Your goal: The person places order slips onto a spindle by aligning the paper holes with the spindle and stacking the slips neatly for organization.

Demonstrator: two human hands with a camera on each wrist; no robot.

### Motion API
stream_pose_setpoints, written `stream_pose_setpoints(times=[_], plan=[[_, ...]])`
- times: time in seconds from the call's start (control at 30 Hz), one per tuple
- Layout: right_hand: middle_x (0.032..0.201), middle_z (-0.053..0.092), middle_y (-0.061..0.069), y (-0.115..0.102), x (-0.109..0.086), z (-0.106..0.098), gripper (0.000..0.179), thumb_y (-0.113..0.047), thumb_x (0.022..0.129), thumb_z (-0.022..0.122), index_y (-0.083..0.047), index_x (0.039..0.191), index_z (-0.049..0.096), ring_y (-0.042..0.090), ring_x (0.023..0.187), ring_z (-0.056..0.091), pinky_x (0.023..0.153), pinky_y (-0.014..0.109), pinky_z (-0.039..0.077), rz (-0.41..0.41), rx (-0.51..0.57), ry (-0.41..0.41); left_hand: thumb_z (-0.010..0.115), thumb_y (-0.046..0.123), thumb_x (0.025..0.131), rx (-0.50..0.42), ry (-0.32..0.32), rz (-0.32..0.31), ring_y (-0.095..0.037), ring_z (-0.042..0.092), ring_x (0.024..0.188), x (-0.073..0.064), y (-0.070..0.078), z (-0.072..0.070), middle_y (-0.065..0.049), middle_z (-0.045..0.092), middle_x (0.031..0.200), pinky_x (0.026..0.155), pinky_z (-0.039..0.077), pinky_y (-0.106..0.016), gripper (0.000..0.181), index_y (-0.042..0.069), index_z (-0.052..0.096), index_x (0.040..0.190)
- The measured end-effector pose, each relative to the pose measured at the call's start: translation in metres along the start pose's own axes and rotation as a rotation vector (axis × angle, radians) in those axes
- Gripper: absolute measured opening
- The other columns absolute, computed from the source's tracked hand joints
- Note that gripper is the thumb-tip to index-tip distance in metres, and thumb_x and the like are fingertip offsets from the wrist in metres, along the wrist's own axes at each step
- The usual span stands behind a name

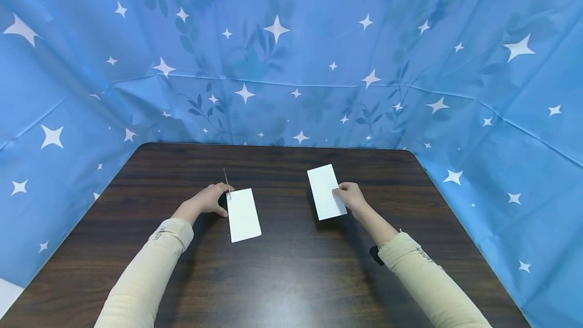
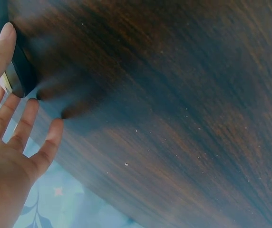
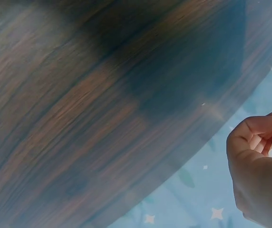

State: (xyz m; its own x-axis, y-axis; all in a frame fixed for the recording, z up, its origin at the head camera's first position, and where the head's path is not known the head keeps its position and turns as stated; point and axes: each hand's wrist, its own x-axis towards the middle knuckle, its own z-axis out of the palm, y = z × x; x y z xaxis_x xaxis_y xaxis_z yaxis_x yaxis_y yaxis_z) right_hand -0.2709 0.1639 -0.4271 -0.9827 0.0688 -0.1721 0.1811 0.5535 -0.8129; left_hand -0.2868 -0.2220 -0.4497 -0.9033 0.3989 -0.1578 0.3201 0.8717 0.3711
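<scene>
In the head view, my left hand steadies a receipt spike, a thin upright rod on a dark base. Its round black base sits between thumb and fingers in the left wrist view, the other fingers spread. A white paper sheet is on the spike, the rod rising through its upper left corner. Farther right, my right hand pinches a second white sheet by its right edge, raised above the table. Only a sliver of that sheet shows in the right wrist view.
Both sheets are over a dark wood-grain table with rounded far corners. A blue cloth with white stars hangs behind it and along its sides. A dark band shows at the right cuff.
</scene>
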Motion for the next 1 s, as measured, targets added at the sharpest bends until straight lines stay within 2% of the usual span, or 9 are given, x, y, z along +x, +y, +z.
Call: stream_pose_setpoints(times=[0.1,0.27,0.43,0.53,0.67,0.83,1.0], plan=[[0.108,0.058,0.023,-0.005,0.0,0.006,0.025,-0.011,0.095,0.048,0.009,0.1,0.06,0.022,0.086,0.051,0.067,0.026,0.043,0.01,0.022,-0.02,0.082,0.016,0.072,0.003,-0.008,0.005,-0.046,0.04,0.126,-0.001,-0.002,0.0,-0.028,0.044,0.137,0.105,0.037,-0.055,0.076,-0.005,0.044,0.135],[0.107,0.058,0.022,-0.015,-0.001,0.014,0.024,-0.012,0.094,0.049,0.009,0.099,0.06,0.022,0.086,0.051,0.067,0.027,0.043,0.008,0.032,-0.037,0.081,0.019,0.073,0.007,-0.02,0.003,-0.046,0.04,0.126,-0.003,-0.003,0.0,-0.029,0.042,0.138,0.105,0.038,-0.055,0.08,-0.006,0.041,0.138],[0.112,0.057,0.023,-0.02,-0.001,0.02,0.027,-0.013,0.095,0.049,0.01,0.106,0.059,0.026,0.093,0.053,0.075,0.032,0.046,0.036,0.058,-0.072,0.078,0.024,0.078,0.004,-0.025,-0.001,-0.046,0.04,0.127,-0.007,-0.002,-0.005,-0.029,0.041,0.138,0.104,0.039,-0.055,0.077,-0.005,0.04,0.139],[0.116,0.057,0.023,-0.023,0.0,0.025,0.031,-0.015,0.096,0.049,0.009,0.113,0.057,0.026,0.097,0.055,0.078,0.033,0.048,0.063,0.105,-0.111,0.075,0.025,0.081,0.007,-0.011,-0.012,-0.047,0.039,0.127,-0.012,-0.001,-0.009,-0.03,0.04,0.139,0.103,0.038,-0.057,0.073,-0.004,0.041,0.138],[0.115,0.059,0.022,-0.027,0.0,0.033,0.035,-0.015,0.096,0.051,0.01,0.12,0.054,0.023,0.092,0.058,0.074,0.029,0.051,0.081,0.174,-0.162,0.071,0.026,0.084,0.001,0.009,-0.023,-0.048,0.039,0.126,-0.016,-0.001,-0.012,-0.029,0.041,0.138,0.103,0.038,-0.059,0.065,-0.004,0.044,0.136],[0.107,0.061,0.019,-0.032,-0.001,0.041,0.031,-0.014,0.096,0.051,0.009,0.117,0.055,0.018,0.085,0.06,0.069,0.025,0.052,0.086,0.234,-0.196,0.066,0.026,0.088,-0.023,0.043,-0.004,-0.046,0.044,0.123,-0.019,-0.003,-0.012,-0.028,0.048,0.133,0.101,0.04,-0.057,0.055,-0.003,0.05,0.132],[0.108,0.061,0.018,-0.037,-0.002,0.047,0.029,-0.013,0.096,0.051,0.008,0.115,0.057,0.019,0.085,0.06,0.068,0.025,0.051,0.08,0.234,-0.199,0.062,0.022,0.091,-0.052,0.086,0.024,-0.044,0.05,0.118,-0.022,-0.007,-0.014,-0.027,0.055,0.125,0.099,0.042,-0.056,0.045,-0.004,0.055,0.127]])
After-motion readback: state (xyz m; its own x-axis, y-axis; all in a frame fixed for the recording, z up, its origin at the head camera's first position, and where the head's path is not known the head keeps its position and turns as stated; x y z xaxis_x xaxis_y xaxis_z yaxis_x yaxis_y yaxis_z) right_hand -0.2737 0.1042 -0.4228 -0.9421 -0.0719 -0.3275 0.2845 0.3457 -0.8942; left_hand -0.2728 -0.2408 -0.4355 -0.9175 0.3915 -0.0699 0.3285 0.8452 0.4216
